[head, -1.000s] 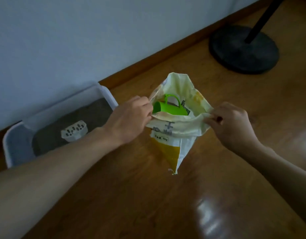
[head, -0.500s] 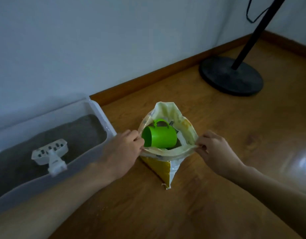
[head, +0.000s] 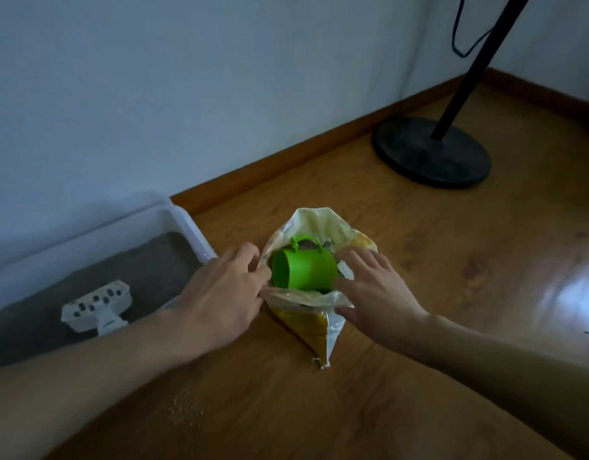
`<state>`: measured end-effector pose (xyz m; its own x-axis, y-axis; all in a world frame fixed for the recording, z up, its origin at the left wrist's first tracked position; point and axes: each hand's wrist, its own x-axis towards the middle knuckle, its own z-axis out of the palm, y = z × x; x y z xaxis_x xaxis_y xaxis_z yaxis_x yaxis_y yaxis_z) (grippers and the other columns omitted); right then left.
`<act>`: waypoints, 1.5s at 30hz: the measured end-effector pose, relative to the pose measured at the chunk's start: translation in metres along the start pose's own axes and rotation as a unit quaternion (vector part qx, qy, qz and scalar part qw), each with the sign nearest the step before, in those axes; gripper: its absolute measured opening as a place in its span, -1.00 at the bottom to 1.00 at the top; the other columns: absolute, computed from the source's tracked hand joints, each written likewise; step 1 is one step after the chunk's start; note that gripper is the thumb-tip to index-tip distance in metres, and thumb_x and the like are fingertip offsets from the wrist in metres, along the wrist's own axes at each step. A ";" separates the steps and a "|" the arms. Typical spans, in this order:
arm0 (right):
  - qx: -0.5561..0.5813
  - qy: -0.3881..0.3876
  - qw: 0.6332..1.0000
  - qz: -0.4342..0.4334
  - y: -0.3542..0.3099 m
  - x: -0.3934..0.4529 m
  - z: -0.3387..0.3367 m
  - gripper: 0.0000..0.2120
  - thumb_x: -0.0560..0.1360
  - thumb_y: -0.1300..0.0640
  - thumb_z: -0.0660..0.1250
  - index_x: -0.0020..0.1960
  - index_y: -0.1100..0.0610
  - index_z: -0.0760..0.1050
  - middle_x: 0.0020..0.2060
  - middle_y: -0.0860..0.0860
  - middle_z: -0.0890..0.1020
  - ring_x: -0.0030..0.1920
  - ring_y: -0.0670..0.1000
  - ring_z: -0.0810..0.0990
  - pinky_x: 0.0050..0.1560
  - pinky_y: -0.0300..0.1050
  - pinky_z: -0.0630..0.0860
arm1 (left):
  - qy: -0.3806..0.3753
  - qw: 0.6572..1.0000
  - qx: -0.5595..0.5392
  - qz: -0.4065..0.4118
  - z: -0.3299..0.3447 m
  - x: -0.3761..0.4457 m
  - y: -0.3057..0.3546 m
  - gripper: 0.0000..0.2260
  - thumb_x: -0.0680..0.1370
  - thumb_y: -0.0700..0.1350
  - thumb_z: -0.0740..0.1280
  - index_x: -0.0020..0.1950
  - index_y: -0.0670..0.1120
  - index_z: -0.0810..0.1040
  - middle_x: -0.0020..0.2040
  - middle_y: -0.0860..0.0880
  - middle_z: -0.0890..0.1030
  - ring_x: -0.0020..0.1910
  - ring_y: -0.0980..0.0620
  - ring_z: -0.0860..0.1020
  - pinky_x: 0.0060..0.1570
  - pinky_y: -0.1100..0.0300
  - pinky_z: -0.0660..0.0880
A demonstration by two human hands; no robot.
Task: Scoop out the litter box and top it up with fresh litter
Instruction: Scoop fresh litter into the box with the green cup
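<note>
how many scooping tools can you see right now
2. A green cup lies on its side in the open litter bag; a white slotted scoop rests on the litter in the box.

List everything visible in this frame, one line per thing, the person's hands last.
litter box: 1, translucent white, floor by the wall, holds grey litter
litter scoop: 1, white, slotted, lying on the litter
litter bag: 1, yellow and white, open, on the floor
cup: 1, green, on its side inside the bag
stand base: 1, black, round, with pole
spilled grains: pale, on the floor
left hand: holds the bag's edge
right hand: fingers spread, at the bag's mouth
</note>
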<state>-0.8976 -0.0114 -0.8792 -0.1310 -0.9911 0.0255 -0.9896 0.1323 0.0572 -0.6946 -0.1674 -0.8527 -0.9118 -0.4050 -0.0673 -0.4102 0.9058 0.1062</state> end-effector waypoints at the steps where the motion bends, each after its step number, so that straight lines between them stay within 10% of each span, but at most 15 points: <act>1: 0.020 -0.002 1.000 -0.017 -0.003 0.003 0.004 -0.75 0.28 -0.03 0.57 -0.09 -0.04 0.64 0.04 0.02 0.59 0.14 0.09 0.54 0.19 0.00 0.48 | -0.010 1.000 0.017 0.023 -0.004 -0.003 0.000 -0.65 0.59 0.09 0.29 0.35 0.06 0.41 0.37 0.01 0.29 0.26 0.03 0.36 0.16 0.09 0.49; 5: 0.037 0.001 0.998 -0.046 -0.007 0.006 0.015 -0.77 0.28 0.18 0.55 -0.14 -0.03 0.60 -0.22 -0.08 0.56 -0.18 0.00 0.56 -0.17 -0.11 0.55 | 0.049 0.994 0.057 0.077 -0.003 0.000 0.008 -0.63 0.49 0.03 0.42 0.27 -0.01 0.51 0.34 -0.02 0.44 0.23 -0.04 0.41 0.12 0.00 0.50; 14: 0.070 0.013 0.997 -0.023 -0.002 -0.006 0.028 -0.79 0.37 0.21 0.49 -0.08 0.00 0.54 -0.16 -0.08 0.55 -0.12 -0.01 0.54 -0.15 -0.10 0.57 | 0.089 0.990 0.082 0.078 0.047 0.024 0.024 -0.87 0.45 -0.18 0.47 -0.10 0.02 0.59 -0.21 0.04 0.61 -0.13 -0.06 0.58 0.07 -0.08 0.38; 20: 0.149 -0.011 0.988 -0.030 0.014 -0.003 -0.006 -0.90 0.56 0.17 0.27 -0.13 0.03 0.47 -0.24 -0.10 0.54 -0.24 -0.05 0.52 -0.26 -0.07 0.50 | 0.133 0.986 0.008 0.099 0.014 0.032 0.013 -0.86 0.63 -0.06 0.21 -0.01 0.11 0.55 -0.05 0.14 0.59 0.08 0.06 0.49 0.25 -0.08 0.26; 29: 0.154 -0.053 0.984 -0.070 0.001 -0.010 -0.004 -0.92 0.58 0.05 0.25 0.05 0.00 0.48 -0.07 -0.10 0.53 -0.07 -0.07 0.52 0.00 -0.21 0.42 | 0.122 0.988 -0.013 0.095 0.040 0.007 0.009 -0.84 0.55 -0.17 0.38 0.01 0.10 0.52 -0.06 0.14 0.56 0.04 0.05 0.51 0.13 0.03 0.34; 45: 0.202 -0.032 0.978 -0.036 -0.009 0.004 -0.001 -0.62 0.55 -0.32 0.09 0.03 -0.08 0.50 -0.13 -0.16 0.52 -0.14 -0.14 0.52 -0.19 -0.12 0.53 | 0.108 0.991 -0.074 0.013 0.008 -0.033 -0.007 -0.75 0.51 0.03 0.37 0.19 0.08 0.54 0.14 0.14 0.53 0.17 0.11 0.46 0.11 0.10 0.44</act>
<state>-0.8893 -0.0164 -0.8785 -0.0507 -0.9984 -0.0267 -0.9376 0.0568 -0.3430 -0.6609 -0.1596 -0.8593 -0.8981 -0.4138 0.1491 -0.3707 0.8945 0.2497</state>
